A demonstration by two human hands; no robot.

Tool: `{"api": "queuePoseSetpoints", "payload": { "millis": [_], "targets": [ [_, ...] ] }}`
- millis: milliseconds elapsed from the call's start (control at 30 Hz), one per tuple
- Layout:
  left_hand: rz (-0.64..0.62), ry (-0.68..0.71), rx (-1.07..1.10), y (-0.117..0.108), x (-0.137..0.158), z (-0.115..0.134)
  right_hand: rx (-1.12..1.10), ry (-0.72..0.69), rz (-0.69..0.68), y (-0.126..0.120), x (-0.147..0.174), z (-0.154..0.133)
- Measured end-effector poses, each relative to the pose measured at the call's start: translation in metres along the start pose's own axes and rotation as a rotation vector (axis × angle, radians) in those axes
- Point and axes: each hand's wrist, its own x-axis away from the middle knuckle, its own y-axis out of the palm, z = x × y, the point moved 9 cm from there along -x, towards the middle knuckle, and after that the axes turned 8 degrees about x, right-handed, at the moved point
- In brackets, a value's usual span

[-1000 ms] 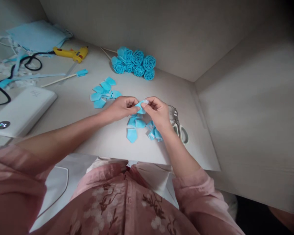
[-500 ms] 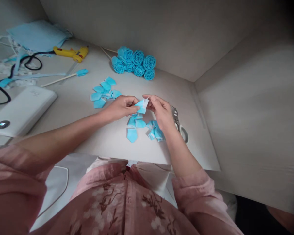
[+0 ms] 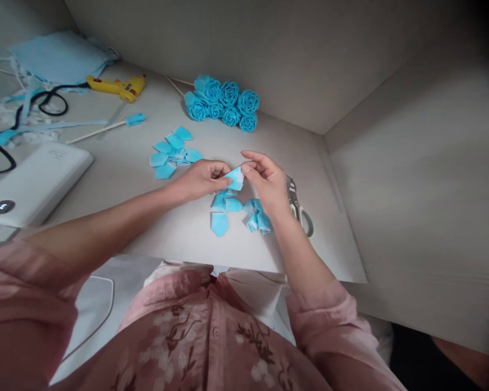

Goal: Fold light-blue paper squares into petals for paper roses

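Between my hands is a small folded blue petal piece (image 3: pixel 235 178) with a whitish edge on its right. My left hand (image 3: pixel 206 178) pinches its left side between thumb and fingers. My right hand (image 3: pixel 267 179) pinches the upper right corner with thumb and index finger. Just below lie several blue petals (image 3: pixel 219 222), flat and pointed, on the table. A crumpled cluster of blue pieces (image 3: pixel 259 217) sits beside my right wrist. More folded petals (image 3: pixel 174 142) are spread to the left of my left hand. Scissors (image 3: pixel 297 203) lie partly behind my right hand.
Several blue fabric roses (image 3: pixel 229 95) on sticks lie at the back. A yellow glue gun (image 3: pixel 118 87) with a black cord, a stick with a blue tip (image 3: pixel 135 119), a white power bank (image 3: pixel 41 179) and stacked blue sheets (image 3: pixel 63 54) occupy the left. Panels border the table.
The right fingers have shifted on the petal piece's upper corner, and its whitish edge now shows less. The left hand has kept its pinch in nearly the same place.
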Motion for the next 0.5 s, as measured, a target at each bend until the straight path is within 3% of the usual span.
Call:
{"api": "queuePoseSetpoints", "payload": {
  "millis": [267, 500],
  "targets": [
    [0.02, -0.001, 0.012, -0.0036, -0.0007, -0.0002, -0.096, 0.023, -0.021, -0.0001, -0.0027, 0.002],
    [0.008, -0.023, -0.028, -0.004, -0.0026, -0.0063, 0.059, -0.137, -0.083, 0.0082, -0.0014, -0.0063]
  ]
}}
